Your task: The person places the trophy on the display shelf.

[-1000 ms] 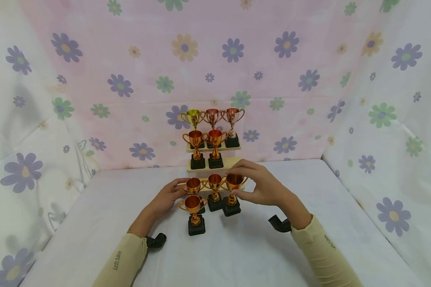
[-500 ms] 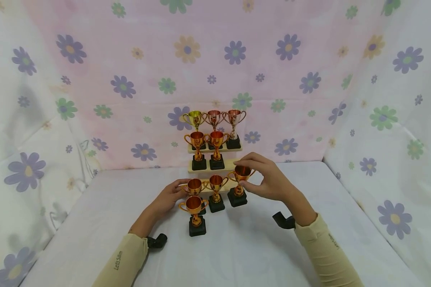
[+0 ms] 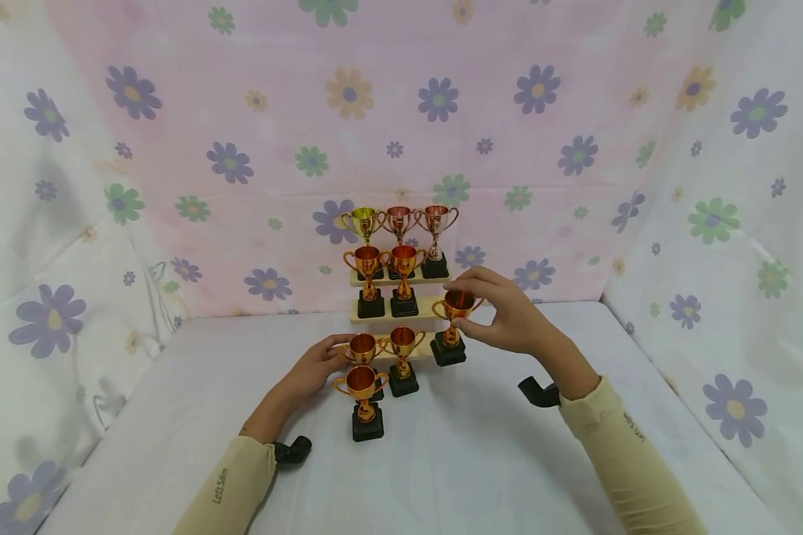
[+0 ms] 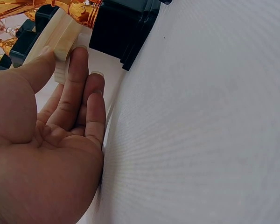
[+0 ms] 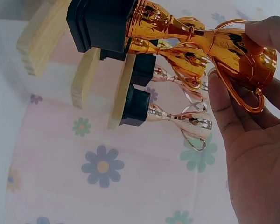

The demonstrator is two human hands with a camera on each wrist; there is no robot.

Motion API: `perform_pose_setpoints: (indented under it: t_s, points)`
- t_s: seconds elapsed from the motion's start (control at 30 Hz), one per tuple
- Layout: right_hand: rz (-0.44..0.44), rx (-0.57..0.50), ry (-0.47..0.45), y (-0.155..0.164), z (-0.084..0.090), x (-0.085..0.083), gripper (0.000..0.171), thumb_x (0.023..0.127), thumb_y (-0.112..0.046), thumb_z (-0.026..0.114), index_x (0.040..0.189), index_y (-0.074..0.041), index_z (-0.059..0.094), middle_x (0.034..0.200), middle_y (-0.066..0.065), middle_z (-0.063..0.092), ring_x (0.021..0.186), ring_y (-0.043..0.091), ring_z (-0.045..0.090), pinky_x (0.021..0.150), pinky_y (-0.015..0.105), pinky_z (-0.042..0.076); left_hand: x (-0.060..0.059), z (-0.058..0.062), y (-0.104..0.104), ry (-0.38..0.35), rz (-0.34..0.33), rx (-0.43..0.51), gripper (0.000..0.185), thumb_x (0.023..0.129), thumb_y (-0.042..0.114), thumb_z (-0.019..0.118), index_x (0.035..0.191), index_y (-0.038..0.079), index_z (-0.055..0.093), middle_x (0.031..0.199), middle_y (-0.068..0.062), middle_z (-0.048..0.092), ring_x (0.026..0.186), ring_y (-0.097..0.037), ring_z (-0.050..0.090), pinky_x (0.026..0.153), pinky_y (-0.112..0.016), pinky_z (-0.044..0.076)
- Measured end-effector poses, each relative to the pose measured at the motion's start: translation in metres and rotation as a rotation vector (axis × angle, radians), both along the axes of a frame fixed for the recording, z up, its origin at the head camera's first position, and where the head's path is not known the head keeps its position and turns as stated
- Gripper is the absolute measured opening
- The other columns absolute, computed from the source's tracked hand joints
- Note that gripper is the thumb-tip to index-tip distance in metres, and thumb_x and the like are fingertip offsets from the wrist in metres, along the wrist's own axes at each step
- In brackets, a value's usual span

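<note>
In the head view my right hand (image 3: 508, 319) pinches an orange-gold trophy cup (image 3: 450, 339) by its bowl, thumb on one side and fingers on the other. Its black base is raised, just right of the lowest tier of a wooden stepped stand (image 3: 427, 308). The right wrist view shows this trophy (image 5: 151, 21) close up, held by the bowl. My left hand (image 3: 313, 371) grips the left end of the lowest wooden tier (image 4: 67, 39) between thumb and fingers, low against the white cloth. Beside it, a trophy (image 3: 363, 343) overlaps that tier in the head view.
A front trophy (image 3: 366, 417) stands on the white tabletop (image 3: 482, 461), another (image 3: 403, 375) just behind to its right. Two orange-gold trophies (image 3: 404, 290) occupy the middle tier's left and centre. The top tier bears a yellow-gold cup (image 3: 363, 221) and two pinkish ones (image 3: 435, 223).
My right hand has carried its trophy up, back and to the right, away from the other trophies in front. The left hand has stayed at the stand's left end.
</note>
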State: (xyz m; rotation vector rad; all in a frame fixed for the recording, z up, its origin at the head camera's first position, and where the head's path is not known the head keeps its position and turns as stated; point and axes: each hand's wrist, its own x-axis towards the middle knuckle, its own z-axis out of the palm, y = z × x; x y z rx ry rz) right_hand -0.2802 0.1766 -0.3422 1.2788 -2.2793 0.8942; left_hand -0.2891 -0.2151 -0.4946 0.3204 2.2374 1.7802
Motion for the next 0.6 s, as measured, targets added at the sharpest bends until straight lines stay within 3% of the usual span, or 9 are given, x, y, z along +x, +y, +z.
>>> perform_pose_setpoints:
  t_s: [0.17, 0.33, 0.6]
  points:
    - [-0.018, 0.039, 0.005, 0.0, 0.01, -0.006, 0.05, 0.09, -0.015, 0.085, 0.137, -0.009, 0.069, 0.127, 0.004, 0.065, 0.109, 0.018, 0.063, 0.094, 0.044, 0.058, 0.0, 0.0, -0.001, 0.007, -0.004, 0.005, 0.051, 0.111, 0.026, 0.059, 0.158, 0.012, 0.046, 0.137, -0.015, 0.071, 0.131, -0.034, 0.062, 0.124, -0.064, 0.024]
    - [-0.012, 0.042, 0.007, 0.001, 0.018, -0.017, 0.05, 0.09, -0.013, 0.084, 0.137, -0.007, 0.066, 0.121, 0.005, 0.067, 0.103, 0.019, 0.064, 0.089, 0.044, 0.059, -0.001, 0.0, 0.0, 0.012, -0.001, -0.002, 0.051, 0.111, 0.025, 0.059, 0.158, 0.012, 0.046, 0.137, -0.014, 0.07, 0.131, -0.033, 0.062, 0.124, -0.064, 0.024]
    - [-0.039, 0.058, 0.01, 0.0, 0.028, -0.034, 0.05, 0.091, -0.014, 0.085, 0.136, -0.005, 0.065, 0.117, 0.006, 0.067, 0.103, 0.02, 0.065, 0.091, 0.044, 0.058, -0.002, -0.001, -0.001, 0.015, -0.006, -0.011, 0.055, 0.11, 0.031, 0.06, 0.159, 0.012, 0.045, 0.139, -0.014, 0.069, 0.132, -0.033, 0.062, 0.124, -0.066, 0.022]
